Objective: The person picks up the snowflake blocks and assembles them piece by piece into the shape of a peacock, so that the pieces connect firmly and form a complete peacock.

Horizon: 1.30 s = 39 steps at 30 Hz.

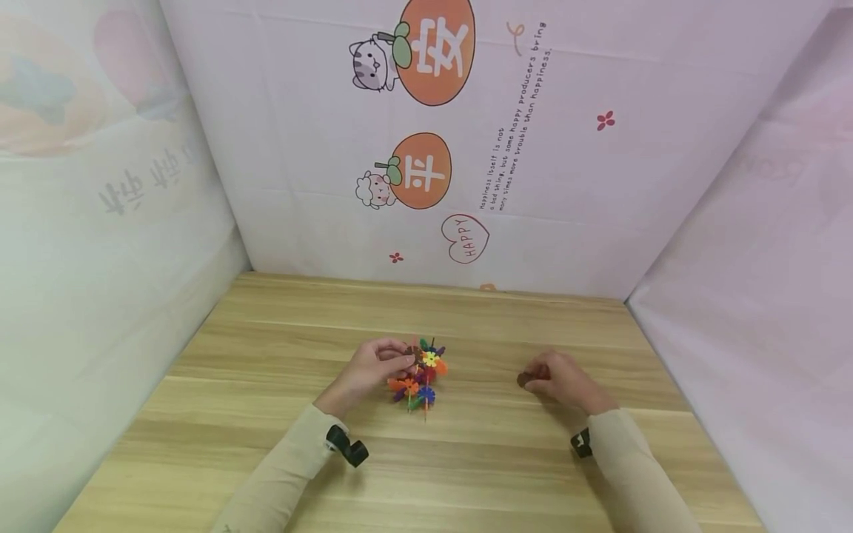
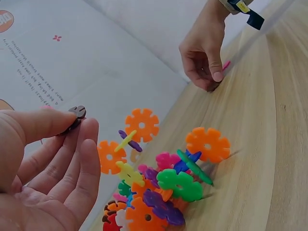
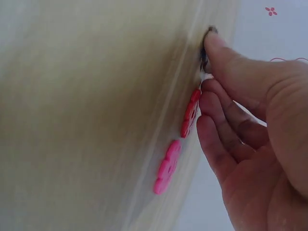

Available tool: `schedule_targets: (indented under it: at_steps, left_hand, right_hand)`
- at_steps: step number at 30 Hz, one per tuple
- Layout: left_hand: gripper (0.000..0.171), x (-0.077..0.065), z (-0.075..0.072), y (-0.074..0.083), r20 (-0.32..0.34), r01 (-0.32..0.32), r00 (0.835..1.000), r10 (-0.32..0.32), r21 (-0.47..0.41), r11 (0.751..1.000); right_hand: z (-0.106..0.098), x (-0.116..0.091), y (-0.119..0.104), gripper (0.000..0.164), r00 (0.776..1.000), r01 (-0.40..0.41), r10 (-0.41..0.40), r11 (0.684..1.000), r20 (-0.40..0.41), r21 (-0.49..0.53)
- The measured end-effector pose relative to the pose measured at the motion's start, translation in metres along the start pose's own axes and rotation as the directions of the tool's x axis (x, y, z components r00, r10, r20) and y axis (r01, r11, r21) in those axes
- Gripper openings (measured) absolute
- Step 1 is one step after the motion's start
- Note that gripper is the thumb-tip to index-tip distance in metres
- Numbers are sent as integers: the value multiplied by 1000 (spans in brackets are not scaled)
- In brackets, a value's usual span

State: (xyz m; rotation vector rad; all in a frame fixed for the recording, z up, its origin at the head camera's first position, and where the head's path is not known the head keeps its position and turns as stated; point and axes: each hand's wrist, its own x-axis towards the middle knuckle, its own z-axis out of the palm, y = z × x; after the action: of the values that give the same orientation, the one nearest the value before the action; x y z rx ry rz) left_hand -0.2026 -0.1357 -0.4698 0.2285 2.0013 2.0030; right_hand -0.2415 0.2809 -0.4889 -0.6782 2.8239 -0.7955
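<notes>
My left hand [image 1: 375, 370] pinches a brown snowflake disc [image 2: 78, 112] between thumb and fingertips. Beside and below those fingers, a cluster of joined snowflake discs [image 2: 180, 185] in orange, green, purple, blue, yellow and other colours rests on the table. To the right in the head view, my right hand [image 1: 560, 377] holds a dark brown disc [image 1: 523, 380] by its edge, low over the wood. A red disc [image 3: 191, 114] and a pink disc [image 3: 167, 167] lie near the right fingers in the right wrist view.
The wooden table [image 1: 466, 474] runs back to a white printed cloth wall [image 1: 320, 185]. More cloth walls stand along its left and right sides. Black camera mounts [image 1: 346, 446] sit on both wrists.
</notes>
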Motion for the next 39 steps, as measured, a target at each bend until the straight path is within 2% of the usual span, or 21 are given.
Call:
schedule_targets:
  at_steps: [3,6,11,15,23,28,32,39]
  left_hand:
    - [22,1,-1,-1,-3,4,1000,-4,-4,1000]
    - [23,2,0,-1,5,0,1000,0,-28,1000]
    - [23,1,3,-1,16,8,1000,-7,-79,997]
    - [22,0,6,0,20,3,1000,-2,-71,997]
    - [26,0,10,2,32,8,999,-6,-51,999]
    - [29,0,10,3,50,17,999,-14,-53,998]
    - [29,1,10,2,60,15,998,-12,-60,998]
    - [25,1,11,1,61,26,998,-22,-76,997]
  right_hand:
    - [0,1,-3,13,1000,-20,19,999,15,51]
    - [1,1,-12,11,1000,-12,12,998,-6,61]
    - [4,5,-41,7,996,23,-15,996,-91,88]
    - [7,11,-68,9,988,70,-48,987,-147,148]
    - [17,27,-110,10,963,207,-141,935,-232,289]
    - [28,35,-128,9,944,257,-158,903,-291,344]
    - [34,38,-140,8,935,284,-175,891,-310,353]
    - [38,44,-148,10,905,361,-255,884,-340,296]
